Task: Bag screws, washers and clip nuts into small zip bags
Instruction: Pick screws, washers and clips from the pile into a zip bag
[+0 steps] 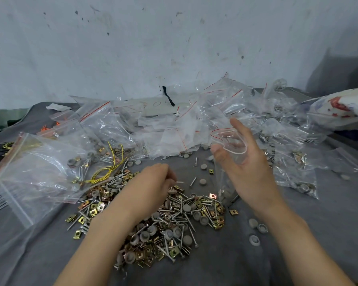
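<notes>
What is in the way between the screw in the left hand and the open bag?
Nothing visible. The left hand pinches the screw; the right hand holds the small zip bag open, up and to the right. Only air between.

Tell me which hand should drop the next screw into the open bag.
Left. The left hand pinches what looks like a screw over the pile; the right hand is busy holding the zip bag open.
</notes>
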Motion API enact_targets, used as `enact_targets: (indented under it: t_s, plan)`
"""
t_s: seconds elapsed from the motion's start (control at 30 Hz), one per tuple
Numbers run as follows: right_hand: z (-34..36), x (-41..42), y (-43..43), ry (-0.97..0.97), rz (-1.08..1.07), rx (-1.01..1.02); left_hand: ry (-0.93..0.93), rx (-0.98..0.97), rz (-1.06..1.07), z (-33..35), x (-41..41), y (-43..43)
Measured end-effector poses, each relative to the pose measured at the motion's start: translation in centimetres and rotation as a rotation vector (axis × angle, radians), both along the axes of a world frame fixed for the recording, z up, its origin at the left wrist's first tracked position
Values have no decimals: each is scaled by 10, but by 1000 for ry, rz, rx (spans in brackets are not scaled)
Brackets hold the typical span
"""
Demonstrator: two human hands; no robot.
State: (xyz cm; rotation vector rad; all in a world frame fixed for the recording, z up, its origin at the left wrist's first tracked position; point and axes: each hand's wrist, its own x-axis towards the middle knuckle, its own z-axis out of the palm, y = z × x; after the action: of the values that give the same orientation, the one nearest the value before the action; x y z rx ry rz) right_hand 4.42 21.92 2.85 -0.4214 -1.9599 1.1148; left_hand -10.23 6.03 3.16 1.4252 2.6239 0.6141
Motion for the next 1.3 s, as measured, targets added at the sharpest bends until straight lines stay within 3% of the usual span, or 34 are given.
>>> enact_targets:
  t_s: [0.2, 0.3, 0.5, 0.77, 0.97, 1.17, 1.3]
  plan:
    - [1, -2, -3, 0, -16, 13, -506, 464, 57, 5, -2, -1]
    - [0, -3, -3, -4, -20, 19, -734, 568, 86, 9, 2, -1]
    - [0, -6, -5, -38, -38, 63, -925, 661, 162, 11, -1, 0]
    - [0, -4, -7, -67, -16, 58, -774, 669, 312, -3, -9, 1]
    - [-1, -4, -6, -76, -2, 57, -983, 767, 294, 5, -5, 0]
    - [-7, -10, -11, -142, 37, 124, -791, 844, 146, 33, 10, 0]
    - [-14, -16, -14, -176, 49, 208, -428, 766, 40, 46, 18, 1]
